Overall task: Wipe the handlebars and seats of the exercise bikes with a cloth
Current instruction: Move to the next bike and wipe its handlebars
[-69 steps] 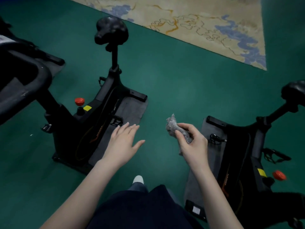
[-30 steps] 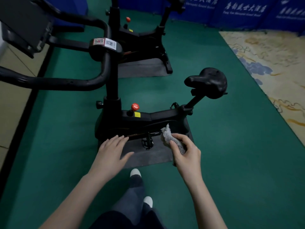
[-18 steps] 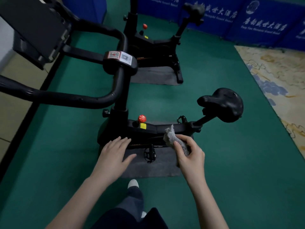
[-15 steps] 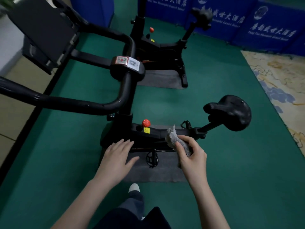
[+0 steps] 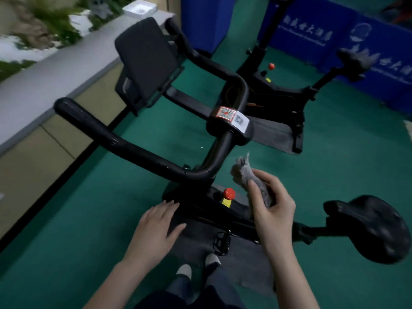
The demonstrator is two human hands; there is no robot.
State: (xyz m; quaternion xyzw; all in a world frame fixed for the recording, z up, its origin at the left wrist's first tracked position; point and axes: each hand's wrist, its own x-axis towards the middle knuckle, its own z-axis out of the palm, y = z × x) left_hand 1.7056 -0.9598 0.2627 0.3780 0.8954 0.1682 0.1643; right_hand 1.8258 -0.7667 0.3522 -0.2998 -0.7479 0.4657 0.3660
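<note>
Raised since half a second ago, the right hand [image 5: 273,210] pinches a crumpled, fuzzy grey cloth [image 5: 245,175] just beside the smooth black tubular handlebar [image 5: 124,148]; the left hand [image 5: 156,228] hovers flat, fingers loosely straight; the rounded matte seat [image 5: 374,228] sits rightward

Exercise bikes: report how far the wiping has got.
Done: no surface shows signs of wiping. In hand: the right hand grips the bunched grey cloth close to the near bike's handlebar, not touching; the left hand is open, empty. Left: that handlebar, its seat, and the far bike.
</note>
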